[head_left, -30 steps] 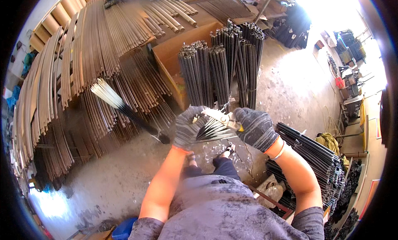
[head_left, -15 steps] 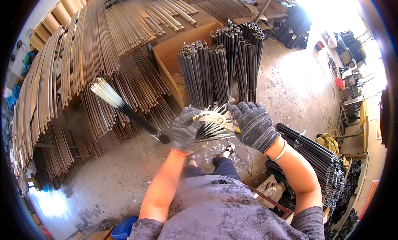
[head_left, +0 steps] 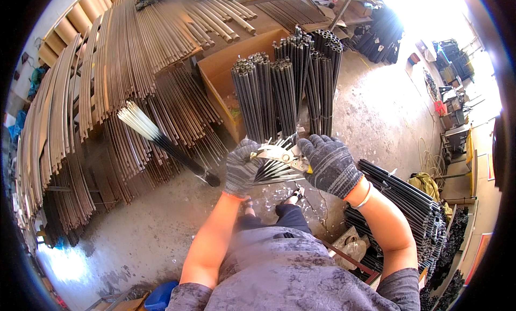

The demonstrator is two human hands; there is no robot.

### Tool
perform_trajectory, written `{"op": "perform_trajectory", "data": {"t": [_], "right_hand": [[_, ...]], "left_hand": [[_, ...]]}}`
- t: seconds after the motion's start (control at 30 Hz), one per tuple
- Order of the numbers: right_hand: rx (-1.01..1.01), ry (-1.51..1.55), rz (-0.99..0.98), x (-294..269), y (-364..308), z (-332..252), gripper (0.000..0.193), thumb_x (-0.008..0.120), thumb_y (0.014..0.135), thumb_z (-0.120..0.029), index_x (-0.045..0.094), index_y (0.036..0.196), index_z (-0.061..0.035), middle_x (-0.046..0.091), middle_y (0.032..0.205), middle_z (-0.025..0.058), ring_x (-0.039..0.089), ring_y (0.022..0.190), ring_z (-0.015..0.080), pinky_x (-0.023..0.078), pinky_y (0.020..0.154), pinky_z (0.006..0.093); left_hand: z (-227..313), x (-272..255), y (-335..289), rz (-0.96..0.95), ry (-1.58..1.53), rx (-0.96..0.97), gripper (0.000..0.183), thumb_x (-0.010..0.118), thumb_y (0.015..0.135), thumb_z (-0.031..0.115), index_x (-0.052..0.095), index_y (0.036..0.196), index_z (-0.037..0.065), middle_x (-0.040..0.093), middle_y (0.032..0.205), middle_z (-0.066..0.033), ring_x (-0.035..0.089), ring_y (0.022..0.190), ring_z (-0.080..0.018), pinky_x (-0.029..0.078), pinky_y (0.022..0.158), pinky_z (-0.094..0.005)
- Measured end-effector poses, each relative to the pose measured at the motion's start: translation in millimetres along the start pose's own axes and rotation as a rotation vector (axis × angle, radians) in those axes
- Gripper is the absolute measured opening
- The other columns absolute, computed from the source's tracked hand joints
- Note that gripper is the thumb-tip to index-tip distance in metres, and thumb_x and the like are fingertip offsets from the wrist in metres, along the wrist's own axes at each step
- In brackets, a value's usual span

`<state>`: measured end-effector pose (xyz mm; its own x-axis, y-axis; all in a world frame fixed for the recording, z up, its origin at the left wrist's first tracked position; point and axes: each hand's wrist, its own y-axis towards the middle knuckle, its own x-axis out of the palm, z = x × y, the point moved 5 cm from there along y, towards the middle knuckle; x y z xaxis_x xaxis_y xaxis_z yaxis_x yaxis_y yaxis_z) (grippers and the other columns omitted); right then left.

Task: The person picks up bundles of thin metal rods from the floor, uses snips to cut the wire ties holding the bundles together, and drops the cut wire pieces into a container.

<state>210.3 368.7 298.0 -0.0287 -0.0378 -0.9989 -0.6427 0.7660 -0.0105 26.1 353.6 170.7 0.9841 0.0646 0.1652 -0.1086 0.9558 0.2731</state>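
My right hand [head_left: 330,163], in a grey striped knit glove, is wrapped round a hand cutter [head_left: 285,156] with silver jaws and a bit of yellow at its handle. The jaws point left toward my left hand [head_left: 243,166], gloved alike, its fingers curled closed beside their tips. What those fingers pinch is hidden. Just under the cutter a bundle of thin rods [head_left: 277,171] with white ends fans out, partly covered by the tool and my left hand. Upright bundles of black tubes [head_left: 263,96] stand right beyond my hands.
To the left leans another bundle of white-tipped black rods [head_left: 161,136]. Racks of long brown tubes [head_left: 121,64] fill the far left. A cardboard box [head_left: 220,91] sits behind the upright tubes. Black rods [head_left: 403,203] lie piled at my right, and white scraps litter the floor.
The cutter's jaws have shifted slightly and look a little further apart. My left hand has moved slightly right; my right hand stays nearly in place.
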Motion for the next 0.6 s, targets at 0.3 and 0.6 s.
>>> {"op": "perform_trajectory", "data": {"t": [0.3,0.6], "right_hand": [[0.003,0.005,-0.046,-2,2,-1,0.054,0.075,0.063,-0.024,0.057,0.109,-0.0052,0.058,0.094,0.0125,0.059,0.091,0.0310,0.048,0.080,0.0422],[0.017,0.105,0.004,9,-1,8,0.032,0.072,0.068,-0.021,0.061,0.097,-0.0119,0.061,0.081,0.0086,0.062,0.074,0.0310,0.050,0.066,0.0406]], "left_hand": [[6,3,3,-0.026,0.044,0.005,0.017,0.072,0.078,-0.002,0.069,0.094,0.002,0.064,0.092,-0.0023,0.060,0.087,-0.0144,0.047,0.080,-0.0279],[0,1,-1,0.040,0.022,-0.055,0.014,0.070,0.079,-0.004,0.068,0.091,0.002,0.062,0.090,0.0003,0.057,0.084,-0.0109,0.047,0.076,-0.0255]]}}
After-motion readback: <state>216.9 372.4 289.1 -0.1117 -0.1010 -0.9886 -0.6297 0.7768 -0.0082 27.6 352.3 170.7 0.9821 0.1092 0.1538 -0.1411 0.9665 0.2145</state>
